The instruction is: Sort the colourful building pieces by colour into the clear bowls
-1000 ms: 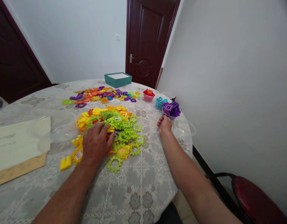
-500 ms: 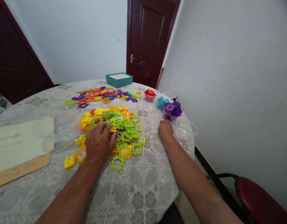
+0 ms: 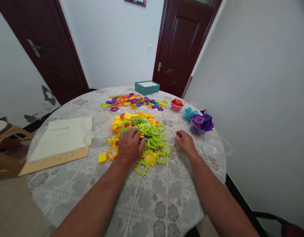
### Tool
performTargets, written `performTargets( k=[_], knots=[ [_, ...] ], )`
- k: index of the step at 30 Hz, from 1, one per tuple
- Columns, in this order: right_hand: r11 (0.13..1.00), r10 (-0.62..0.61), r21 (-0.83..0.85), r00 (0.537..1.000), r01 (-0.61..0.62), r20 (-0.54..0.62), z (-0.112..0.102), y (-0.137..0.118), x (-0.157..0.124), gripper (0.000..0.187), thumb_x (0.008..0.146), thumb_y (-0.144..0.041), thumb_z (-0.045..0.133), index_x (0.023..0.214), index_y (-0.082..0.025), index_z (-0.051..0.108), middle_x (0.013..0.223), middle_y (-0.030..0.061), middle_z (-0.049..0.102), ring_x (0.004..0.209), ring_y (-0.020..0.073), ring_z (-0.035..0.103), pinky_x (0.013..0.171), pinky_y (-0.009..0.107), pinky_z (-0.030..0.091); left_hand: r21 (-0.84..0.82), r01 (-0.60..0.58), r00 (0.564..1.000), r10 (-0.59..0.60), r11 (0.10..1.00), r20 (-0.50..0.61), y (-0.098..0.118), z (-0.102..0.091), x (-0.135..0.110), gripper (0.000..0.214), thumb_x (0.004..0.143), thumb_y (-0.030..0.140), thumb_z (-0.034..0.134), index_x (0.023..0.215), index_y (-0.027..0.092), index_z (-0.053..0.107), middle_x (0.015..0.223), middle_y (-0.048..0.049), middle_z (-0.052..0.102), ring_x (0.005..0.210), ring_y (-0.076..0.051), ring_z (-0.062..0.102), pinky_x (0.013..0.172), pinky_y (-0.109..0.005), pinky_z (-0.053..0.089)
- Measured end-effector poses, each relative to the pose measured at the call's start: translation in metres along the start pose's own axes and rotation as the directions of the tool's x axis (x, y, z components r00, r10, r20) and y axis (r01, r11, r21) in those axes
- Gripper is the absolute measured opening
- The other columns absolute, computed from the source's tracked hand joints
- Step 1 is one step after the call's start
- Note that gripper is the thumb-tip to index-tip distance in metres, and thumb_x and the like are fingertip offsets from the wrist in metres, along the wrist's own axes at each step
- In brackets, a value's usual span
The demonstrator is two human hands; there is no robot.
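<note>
My left hand (image 3: 130,144) rests on the near left of a heap of green, yellow and orange plastic building pieces (image 3: 153,133). Its fingers are bent over the pieces with the thumb apart, and the fingertips are partly hidden. To the right of the heap, just above the tablecloth, is my right hand (image 3: 185,142), fingers closed. A small dark spot shows at its fingertips; I cannot make out what it is. Beyond that hand stands a clear bowl of purple pieces (image 3: 202,122). Cyan pieces (image 3: 189,114) and a bowl of red pieces (image 3: 177,104) are behind it.
A second, mixed heap of pieces (image 3: 134,101) lies farther back, before a teal box (image 3: 147,88). Paper sheets (image 3: 63,136) lie at the left on brown board (image 3: 55,161). Clear plastic lids (image 3: 219,144) are near the right edge. A brown stool (image 3: 10,148) stands left.
The view has swung left, so the scene sits farther right. My right hand has come away from the purple bowl towards the green heap. My left hand stays on the heap.
</note>
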State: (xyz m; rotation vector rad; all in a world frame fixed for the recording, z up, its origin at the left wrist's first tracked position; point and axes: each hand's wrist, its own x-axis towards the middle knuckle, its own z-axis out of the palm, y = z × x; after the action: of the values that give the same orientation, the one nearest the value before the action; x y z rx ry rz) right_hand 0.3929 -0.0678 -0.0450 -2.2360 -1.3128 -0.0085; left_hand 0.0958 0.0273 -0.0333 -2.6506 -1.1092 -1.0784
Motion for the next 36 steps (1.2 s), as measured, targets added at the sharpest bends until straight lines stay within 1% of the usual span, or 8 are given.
performTargets(
  k=[3, 5, 9, 11, 22, 30, 33, 36],
  knots=[
    [0.935, -0.210, 0.293, 0.978, 0.201, 0.000, 0.008, -0.046, -0.001, 0.028, 0.090, -0.023, 0.056, 0.112, -0.019, 0.072, 0.090, 0.0023, 0.072, 0.080, 0.0192, 0.064, 0.078, 0.030, 0.048, 0.051, 0.114, 0.993, -0.115, 0.992, 0.005, -0.002, 0.001, -0.001, 0.044, 0.095, 0.038, 0.063, 0.135, 0.020, 0.063, 0.137, -0.0172, 0.064, 0.130, -0.037, 0.057, 0.110, -0.055, 0.040],
    [0.856, -0.385, 0.365, 0.923, 0.366, -0.023, 0.017, -0.079, -0.002, 0.026, 0.091, -0.022, 0.056, 0.110, -0.020, 0.073, 0.092, 0.0029, 0.071, 0.084, 0.0196, 0.063, 0.083, 0.031, 0.049, 0.093, 0.194, 0.981, -0.194, 0.976, -0.008, -0.004, 0.002, -0.002, 0.049, 0.094, 0.041, 0.064, 0.138, 0.020, 0.062, 0.140, -0.0183, 0.063, 0.130, -0.039, 0.056, 0.109, -0.057, 0.040],
    [0.723, -0.664, 0.266, 0.748, 0.638, 0.009, 0.039, -0.126, -0.001, 0.026, 0.093, -0.018, 0.060, 0.114, -0.020, 0.074, 0.112, 0.0092, 0.069, 0.110, 0.0249, 0.060, 0.104, 0.040, 0.045, 0.132, 0.228, 0.973, -0.228, 0.965, -0.012, -0.008, 0.006, -0.002, 0.050, 0.093, 0.043, 0.064, 0.137, 0.019, 0.062, 0.141, -0.0195, 0.063, 0.128, -0.041, 0.057, 0.107, -0.057, 0.040],
    [0.717, -0.689, 0.190, 0.723, 0.671, 0.045, 0.049, -0.135, 0.003, 0.029, 0.094, -0.021, 0.062, 0.121, -0.021, 0.073, 0.122, 0.0109, 0.065, 0.117, 0.0266, 0.056, 0.107, 0.042, 0.043, 0.119, 0.229, 0.973, -0.229, 0.966, -0.012, -0.010, 0.007, -0.002, 0.051, 0.094, 0.041, 0.062, 0.140, 0.018, 0.059, 0.140, -0.0198, 0.064, 0.126, -0.039, 0.059, 0.105, -0.055, 0.042],
    [0.853, -0.520, 0.009, 0.848, 0.522, 0.101, 0.055, -0.113, 0.021, 0.029, 0.095, -0.033, 0.067, 0.120, -0.019, 0.074, 0.134, 0.0159, 0.063, 0.131, 0.0326, 0.052, 0.113, 0.049, 0.042, 0.001, 0.127, 0.992, -0.127, 0.992, 0.004, -0.013, 0.011, 0.002, 0.046, 0.094, 0.034, 0.064, 0.137, 0.019, 0.061, 0.142, -0.0165, 0.063, 0.129, -0.034, 0.060, 0.108, -0.048, 0.048],
    [0.711, -0.689, 0.296, 0.717, 0.638, 0.106, 0.039, -0.120, 0.005, 0.020, 0.095, -0.018, 0.064, 0.114, -0.021, 0.072, 0.118, 0.0068, 0.075, 0.116, 0.0214, 0.065, 0.108, 0.037, 0.046, -0.012, 0.092, 0.993, -0.092, 0.996, -0.068, -0.022, 0.015, 0.006, 0.042, 0.097, 0.038, 0.059, 0.133, 0.017, 0.063, 0.138, -0.0188, 0.061, 0.129, -0.036, 0.058, 0.107, -0.051, 0.047],
    [0.755, -0.623, 0.287, 0.782, 0.590, 0.033, 0.014, -0.108, 0.010, 0.018, 0.098, -0.020, 0.062, 0.113, -0.021, 0.073, 0.116, 0.0071, 0.077, 0.111, 0.0210, 0.069, 0.105, 0.035, 0.048, 0.021, 0.068, 0.993, -0.066, 0.997, -0.094, -0.026, 0.016, 0.007, 0.041, 0.098, 0.040, 0.057, 0.128, 0.014, 0.065, 0.134, -0.0201, 0.061, 0.127, -0.037, 0.057, 0.109, -0.053, 0.045],
    [0.854, -0.461, 0.207, 0.879, 0.477, -0.124, -0.035, -0.074, 0.025, 0.021, 0.099, -0.021, 0.057, 0.111, -0.019, 0.075, 0.114, 0.0098, 0.078, 0.108, 0.0227, 0.070, 0.104, 0.036, 0.050, 0.029, 0.046, 0.994, -0.043, 0.999, -0.097, -0.029, 0.018, 0.008, 0.039, 0.099, 0.040, 0.056, 0.125, 0.014, 0.067, 0.130, -0.0193, 0.063, 0.124, -0.036, 0.058, 0.109, -0.053, 0.045]
  ],
)
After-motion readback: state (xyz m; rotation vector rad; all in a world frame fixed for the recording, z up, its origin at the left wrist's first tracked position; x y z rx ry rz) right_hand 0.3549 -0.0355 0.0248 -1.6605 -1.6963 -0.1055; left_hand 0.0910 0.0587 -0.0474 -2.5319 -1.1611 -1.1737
